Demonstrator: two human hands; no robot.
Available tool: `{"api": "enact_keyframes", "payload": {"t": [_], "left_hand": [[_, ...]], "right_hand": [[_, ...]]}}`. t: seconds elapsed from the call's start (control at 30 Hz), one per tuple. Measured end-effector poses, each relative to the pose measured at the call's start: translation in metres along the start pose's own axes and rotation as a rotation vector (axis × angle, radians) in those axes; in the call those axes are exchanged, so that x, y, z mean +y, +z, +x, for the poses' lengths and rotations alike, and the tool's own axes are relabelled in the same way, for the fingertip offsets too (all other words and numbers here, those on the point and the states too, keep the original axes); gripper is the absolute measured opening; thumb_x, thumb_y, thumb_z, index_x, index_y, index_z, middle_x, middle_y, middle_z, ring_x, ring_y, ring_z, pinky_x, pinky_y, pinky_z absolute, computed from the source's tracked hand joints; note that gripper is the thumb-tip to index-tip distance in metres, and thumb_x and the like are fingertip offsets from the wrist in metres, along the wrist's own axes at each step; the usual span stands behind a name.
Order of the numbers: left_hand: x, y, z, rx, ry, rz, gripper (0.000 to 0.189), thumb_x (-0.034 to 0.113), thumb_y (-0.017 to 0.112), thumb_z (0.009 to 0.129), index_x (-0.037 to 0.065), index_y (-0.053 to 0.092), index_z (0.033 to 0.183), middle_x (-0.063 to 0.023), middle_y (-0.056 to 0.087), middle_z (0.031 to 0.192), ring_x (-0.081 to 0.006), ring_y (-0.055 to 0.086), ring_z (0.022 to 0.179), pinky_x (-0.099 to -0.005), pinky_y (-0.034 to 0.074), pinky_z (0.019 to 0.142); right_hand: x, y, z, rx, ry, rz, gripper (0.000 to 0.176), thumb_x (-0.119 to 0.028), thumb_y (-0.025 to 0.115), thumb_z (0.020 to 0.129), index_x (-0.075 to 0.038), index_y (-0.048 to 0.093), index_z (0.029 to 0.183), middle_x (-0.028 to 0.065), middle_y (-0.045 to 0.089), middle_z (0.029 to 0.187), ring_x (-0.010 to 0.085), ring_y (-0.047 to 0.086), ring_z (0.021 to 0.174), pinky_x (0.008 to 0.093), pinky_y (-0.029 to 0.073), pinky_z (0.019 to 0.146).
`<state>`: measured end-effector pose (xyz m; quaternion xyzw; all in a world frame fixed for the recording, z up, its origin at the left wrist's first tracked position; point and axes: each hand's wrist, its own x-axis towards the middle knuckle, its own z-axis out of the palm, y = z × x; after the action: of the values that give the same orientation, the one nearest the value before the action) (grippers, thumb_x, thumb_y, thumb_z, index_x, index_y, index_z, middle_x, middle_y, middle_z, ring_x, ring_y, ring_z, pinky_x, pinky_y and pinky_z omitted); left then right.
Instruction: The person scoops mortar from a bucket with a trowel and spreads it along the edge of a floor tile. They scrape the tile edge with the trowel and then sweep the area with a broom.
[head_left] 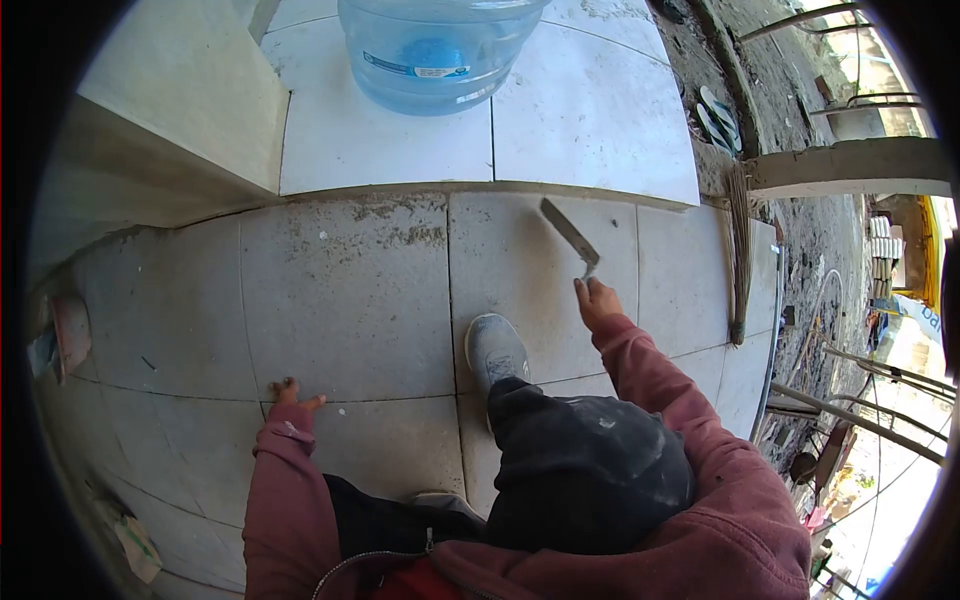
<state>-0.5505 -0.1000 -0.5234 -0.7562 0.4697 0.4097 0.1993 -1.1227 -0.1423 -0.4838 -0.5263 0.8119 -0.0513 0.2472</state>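
Crouched worker's right hand (597, 300) clamped a trowel (570, 236), its blade angled against the tiled floor (350, 300) right of centre. The left hand (290, 393) lay open at lower left, likely bracing.

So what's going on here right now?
A person crouches on a grey tiled floor. Their right hand grips a trowel, with its blade angled down at a tile just below the step. The left hand is spread flat on the floor. A blue water jug stands on the raised white tiles above.
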Motion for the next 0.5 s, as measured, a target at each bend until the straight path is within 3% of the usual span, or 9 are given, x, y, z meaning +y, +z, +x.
{"api": "enact_keyframes", "payload": {"t": [0.1,0.2,0.33,0.4,0.43,0.5], "left_hand": [[0.013,-0.011,-0.007,-0.004,-0.02,-0.019,0.094,0.042,0.07,0.065,-0.003,0.022,0.132,-0.0324,0.008,0.137,-0.0353,0.016,0.129,-0.0329,0.021,0.103],[0.025,-0.023,-0.017,-0.03,-0.073,-0.036,0.091,0.042,0.07,0.065,-0.004,0.027,0.131,-0.0314,0.012,0.136,-0.0346,0.016,0.13,-0.0334,0.02,0.103],[0.002,-0.009,-0.005,0.028,0.0,-0.02,0.086,0.041,0.07,0.066,-0.002,0.032,0.129,-0.0299,0.015,0.137,-0.0353,0.017,0.129,-0.0337,0.02,0.103],[0.001,-0.008,-0.005,0.03,0.029,-0.029,0.084,0.041,0.07,0.066,-0.001,0.033,0.129,-0.0299,0.015,0.137,-0.0353,0.017,0.129,-0.0335,0.02,0.103],[0.004,-0.008,-0.005,0.023,0.007,-0.007,0.084,0.04,0.069,0.066,-0.001,0.032,0.13,-0.0301,0.014,0.137,-0.0349,0.016,0.129,-0.0336,0.019,0.103],[0.008,-0.006,-0.007,0.009,-0.023,0.015,0.084,0.04,0.069,0.067,0.0,0.03,0.131,-0.0304,0.013,0.137,-0.0345,0.015,0.13,-0.0336,0.018,0.104]], "right_hand": [[-0.072,0.009,0.017,-0.08,-0.169,-0.094,0.04,-0.041,0.043,0.085,-0.003,0.054,0.081,0.0235,0.059,0.074,0.0416,0.056,0.072,0.0484,0.044,0.063],[-0.076,-0.001,0.038,-0.037,-0.119,-0.087,0.039,-0.041,0.043,0.084,-0.004,0.055,0.081,0.023,0.059,0.074,0.0418,0.056,0.072,0.048,0.044,0.064],[0.034,0.001,0.027,0.195,0.124,0.034,0.041,-0.039,0.045,0.084,0.0,0.055,0.079,0.0245,0.058,0.073,0.0403,0.056,0.074,0.0472,0.044,0.062],[0.063,-0.004,0.006,0.275,0.021,-0.158,0.043,-0.039,0.045,0.084,0.002,0.053,0.074,0.024,0.056,0.068,0.0409,0.055,0.071,0.0467,0.043,0.061],[0.06,-0.007,0.006,0.274,0.018,-0.158,0.043,-0.039,0.045,0.084,0.002,0.053,0.074,0.024,0.056,0.068,0.0409,0.055,0.071,0.0467,0.043,0.061],[0.047,-0.02,0.001,-0.012,0.109,0.105,0.041,-0.039,0.046,0.084,0.0,0.052,0.073,0.0223,0.056,0.065,0.0403,0.055,0.069,0.0458,0.043,0.06]]}}
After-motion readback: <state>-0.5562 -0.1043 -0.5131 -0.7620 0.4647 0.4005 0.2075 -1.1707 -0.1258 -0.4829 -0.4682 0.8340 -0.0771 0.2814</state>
